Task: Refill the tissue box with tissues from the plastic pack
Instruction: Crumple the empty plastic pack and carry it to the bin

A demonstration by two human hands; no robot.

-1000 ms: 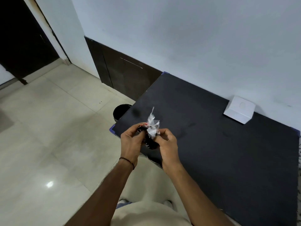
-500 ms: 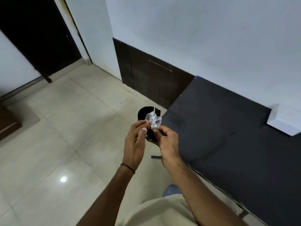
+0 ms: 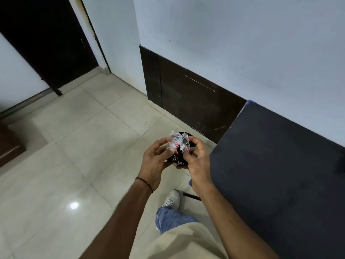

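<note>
Both my hands hold a crumpled clear plastic pack [image 3: 177, 143] with red and black print, bunched into a small wad above the floor. My left hand [image 3: 155, 161] grips it from the left with fingers curled. My right hand [image 3: 197, 157] pinches it from the right. Beneath my hands, a black bin [image 3: 186, 135] on the floor shows only as a rim and a printed side. The white tissue box is out of view now.
The dark table [image 3: 280, 165] fills the right side, its left edge close to my right forearm. A dark wall panel [image 3: 186, 101] lines the wall behind. Pale floor tiles [image 3: 84, 146] spread to the left. My shoe [image 3: 172, 199] is below my hands. A dark doorway [image 3: 46, 43] is at far left.
My view has swung left, away from the table, and the tissue box has left the frame. My hands have carried the crumpled plastic pack off the table edge and over the black bin.
</note>
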